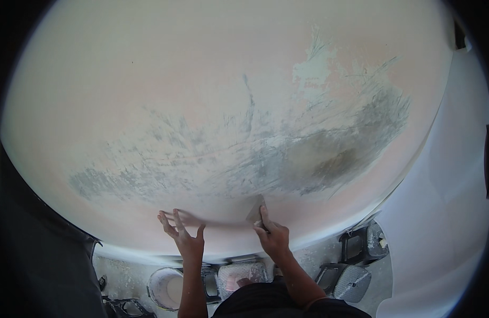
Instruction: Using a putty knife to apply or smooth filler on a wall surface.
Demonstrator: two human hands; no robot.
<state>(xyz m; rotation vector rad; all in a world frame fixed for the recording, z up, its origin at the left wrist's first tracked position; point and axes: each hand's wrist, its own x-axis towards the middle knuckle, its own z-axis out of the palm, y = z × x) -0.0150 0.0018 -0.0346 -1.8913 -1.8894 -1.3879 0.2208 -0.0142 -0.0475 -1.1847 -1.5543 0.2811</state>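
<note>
A big rounded panel [149,69], cream and pale pink with scratched grey patches [329,153], fills most of the head view. My right hand [274,237] is closed round a putty knife [256,209], its flat blade against or just over the panel below the grey patch. One finger stretches along the blade. To the left, my left hand [186,241] has its fingers spread and holds nothing. A shadow falls on the panel beside it; whether the fingertips touch the surface I cannot tell.
Below the panel's near edge stand a white bucket [167,286] and several step stools, one grey-topped stool [352,283] at the right. A pinkish, spattered stool top [242,273] is close to my body. White sheeting [441,212] hangs at right, dark sheeting [37,238] at left.
</note>
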